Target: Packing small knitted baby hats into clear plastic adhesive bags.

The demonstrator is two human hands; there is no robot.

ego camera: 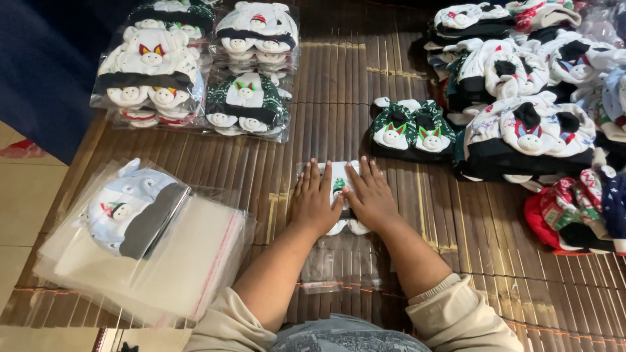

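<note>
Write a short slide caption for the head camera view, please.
Both hands, left hand and right hand, press flat on a clear plastic bag of white baby socks on a brown bamboo mat.

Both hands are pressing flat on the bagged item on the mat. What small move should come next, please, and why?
Probably fold the open end of the clear bag shut. Both the left hand and the right hand lie flat on the white item inside it, while the bag's empty end lies unfolded toward the person.
</note>
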